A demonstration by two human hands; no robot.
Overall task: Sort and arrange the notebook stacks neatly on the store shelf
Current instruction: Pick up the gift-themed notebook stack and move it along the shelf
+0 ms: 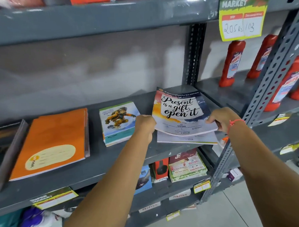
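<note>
- Top notebook (181, 112) is thin, soft-cover, prob. light & floppy w/ a slick cover; best held at both side edges near the front so it won't sag or slide.
- My left hand (144, 125) grip is closed on its left edge; my right hand (220, 120) grip is pinched on the right front corner.
- It's tilted up btwn my two grips, far edge beyond them.
- Rest of stack (186, 139) lies just under, on the shelf (99, 168).
- Small stack (118, 123) & orange stack (51, 143) sit left of my left grip.
</note>
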